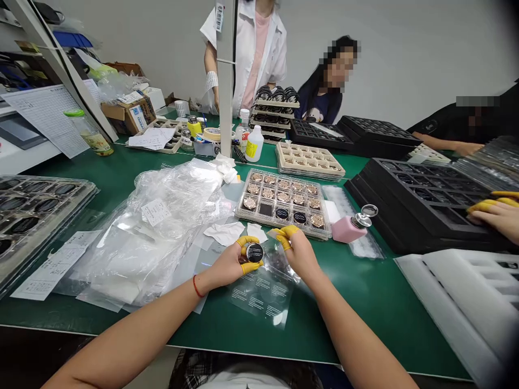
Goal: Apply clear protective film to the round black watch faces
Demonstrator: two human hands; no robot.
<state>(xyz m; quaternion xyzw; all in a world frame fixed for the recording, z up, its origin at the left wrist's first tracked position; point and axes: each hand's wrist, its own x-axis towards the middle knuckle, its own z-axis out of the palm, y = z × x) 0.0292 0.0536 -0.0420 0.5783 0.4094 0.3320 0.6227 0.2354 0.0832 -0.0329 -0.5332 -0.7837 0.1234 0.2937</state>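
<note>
Left hand point(229, 263) pinches a black disc point(254, 252), its print unreadable; right hand point(299, 253) touches the clear printed bag point(263, 296), grip unclear.

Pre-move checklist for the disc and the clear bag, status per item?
1. Black disc pinched in left hand fingertips: ok.
2. Yellow finger cots on both hands' fingertips: ok.
3. Right hand gripping the clear bag: cannot tell.
4. Bag mouth open: cannot tell.
5. Pink bottle standing apart from both hands: ok.
</note>
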